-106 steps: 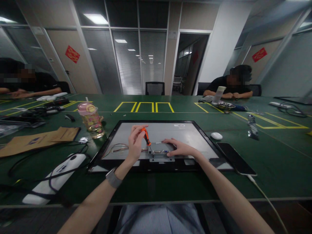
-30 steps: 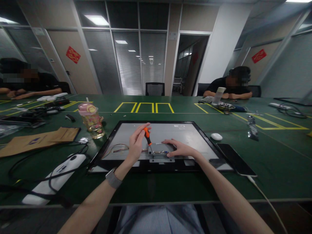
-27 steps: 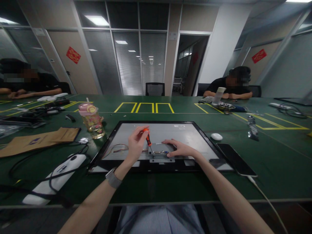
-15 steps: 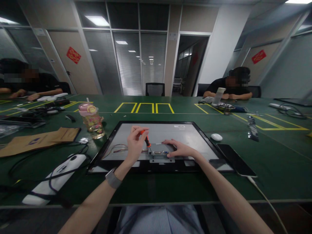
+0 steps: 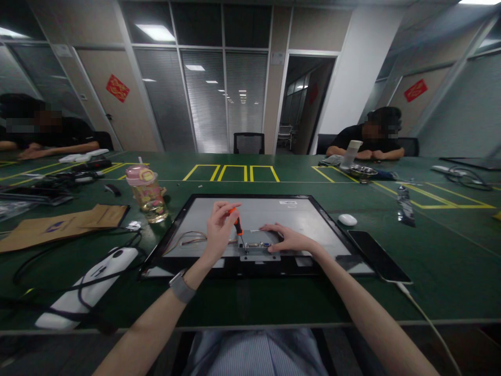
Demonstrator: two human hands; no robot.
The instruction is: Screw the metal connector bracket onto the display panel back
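Note:
An orange and black screwdriver [image 5: 238, 225] stands tilted, its tip down by the left end of a metal bracket [image 5: 258, 258]. My left hand [image 5: 219, 227] is closed around the handle's top, with one finger stretched out over it. My right hand [image 5: 291, 239] grips the bracket from the right: the thumb presses near a blue port and the fingers reach its far edge. Sockets line the bracket's near side. It sits on the grey back of a flat display panel [image 5: 313, 219] with a black frame. Thin wires [image 5: 191, 236] run left from the bracket.
Left of the panel are a drink cup [image 5: 147, 193], a brown paper bag [image 5: 66, 224] and a white power strip [image 5: 90, 287] with black cables. To the right lie a white earbud case [image 5: 347, 220] and a phone [image 5: 379, 257] on a cable. Two people sit across the table.
The fingers of my left hand have shifted on the screwdriver's handle, one now straighter. My right hand and the panel stay put. The person at far left has brought their hands together.

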